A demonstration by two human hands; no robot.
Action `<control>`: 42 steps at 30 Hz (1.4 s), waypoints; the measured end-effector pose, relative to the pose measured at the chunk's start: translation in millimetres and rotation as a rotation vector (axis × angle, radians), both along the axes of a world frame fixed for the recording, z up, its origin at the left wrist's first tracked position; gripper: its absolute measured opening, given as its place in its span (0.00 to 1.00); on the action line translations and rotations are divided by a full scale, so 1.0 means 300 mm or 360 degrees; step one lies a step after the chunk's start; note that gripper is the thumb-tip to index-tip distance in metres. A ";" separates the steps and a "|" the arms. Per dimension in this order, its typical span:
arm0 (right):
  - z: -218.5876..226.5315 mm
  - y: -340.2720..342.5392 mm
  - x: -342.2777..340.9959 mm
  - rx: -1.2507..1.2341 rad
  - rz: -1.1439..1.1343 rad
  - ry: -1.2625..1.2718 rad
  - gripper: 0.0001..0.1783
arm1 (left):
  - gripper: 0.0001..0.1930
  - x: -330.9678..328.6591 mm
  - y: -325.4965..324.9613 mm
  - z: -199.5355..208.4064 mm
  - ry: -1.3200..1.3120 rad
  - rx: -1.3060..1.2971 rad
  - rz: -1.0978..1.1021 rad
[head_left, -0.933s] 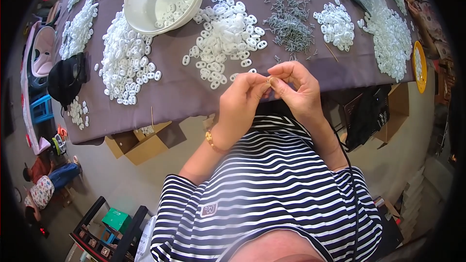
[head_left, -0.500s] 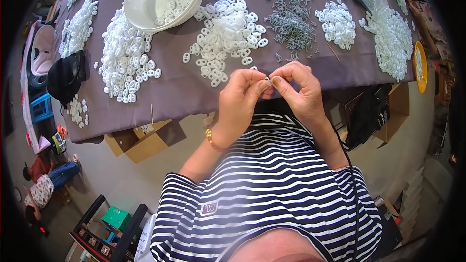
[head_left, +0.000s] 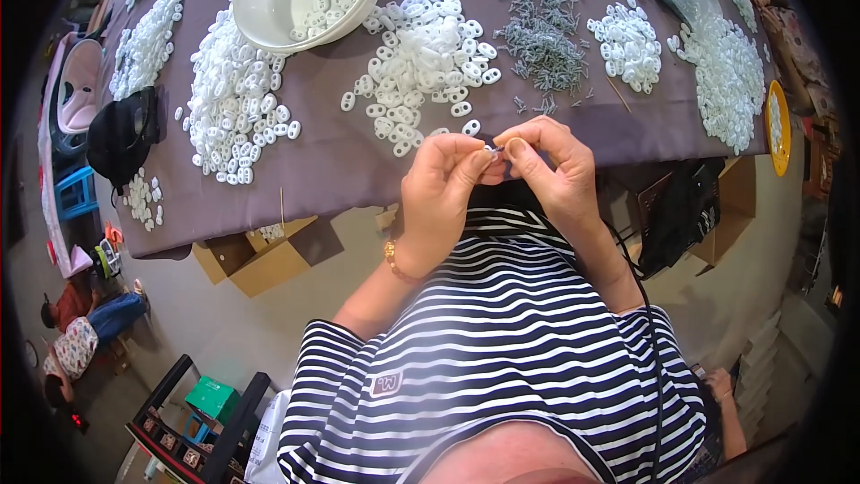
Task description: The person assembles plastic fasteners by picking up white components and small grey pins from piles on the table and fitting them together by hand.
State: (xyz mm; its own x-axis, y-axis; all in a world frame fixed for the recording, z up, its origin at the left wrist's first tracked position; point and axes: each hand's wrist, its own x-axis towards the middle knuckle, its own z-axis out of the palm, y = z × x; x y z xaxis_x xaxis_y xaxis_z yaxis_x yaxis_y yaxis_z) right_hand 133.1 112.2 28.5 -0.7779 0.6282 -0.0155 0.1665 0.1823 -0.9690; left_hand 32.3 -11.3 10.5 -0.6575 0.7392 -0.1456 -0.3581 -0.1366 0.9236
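Observation:
Both my hands meet at the table's near edge, fingertips almost touching. My left hand [head_left: 441, 184] is closed in a pinch on a small white two-hole plastic piece [head_left: 490, 150], mostly covered by the fingers. My right hand [head_left: 557, 170] pinches a small dark grey bit against it, which looks like one of the screws; the fingers hide most of it. Just beyond my hands spreads a heap of white oval two-hole pieces [head_left: 421, 63]. To its right lies a pile of grey screws [head_left: 544, 40].
A cream basin [head_left: 356, 22] with some white pieces stands on the brown-covered table [head_left: 331, 139]. More white heaps [head_left: 228, 94] lie left and right. A black cap [head_left: 123, 139] sits at the left edge, a yellow plate [head_left: 778, 152] at the right. Cardboard boxes [head_left: 264, 264] are below.
My hands stay together at nearly the same spot, with the fingertips slightly shifted around the small parts. Another person's arm now shows at the lower right. The view has moved a little.

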 end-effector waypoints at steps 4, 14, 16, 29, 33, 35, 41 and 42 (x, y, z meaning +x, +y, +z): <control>0.020 0.006 -0.007 0.0451 0.0025 -0.0043 0.01 | 0.06 -0.003 0.000 -0.007 -0.0014 0.0005 -0.0007; -0.006 -0.006 -0.015 0.0472 0.0005 0.0035 0.03 | 0.05 -0.007 -0.003 -0.014 0.0109 -0.0049 -0.0057; -0.005 -0.008 -0.014 0.0470 0.0048 0.0005 0.02 | 0.05 -0.009 -0.011 -0.015 0.0139 -0.0058 -0.0045; -0.077 -0.038 -0.104 0.1454 -0.0103 -0.0222 0.12 | 0.07 -0.058 -0.036 -0.024 -0.0228 0.0095 0.0168; -0.072 -0.040 -0.104 0.1531 -0.0014 -0.0251 0.11 | 0.07 -0.059 -0.037 -0.026 -0.0198 0.0079 0.0170; -0.075 -0.036 -0.101 0.1487 0.0002 -0.0213 0.10 | 0.07 -0.061 -0.038 -0.026 -0.0181 0.0074 0.0167; -0.091 -0.017 -0.094 0.1251 -0.0012 -0.0173 0.08 | 0.08 -0.074 -0.037 -0.032 -0.0161 0.0026 0.0225; -0.085 -0.019 -0.100 0.1251 -0.0060 -0.0136 0.09 | 0.08 -0.075 -0.039 -0.030 -0.0180 0.0017 0.0229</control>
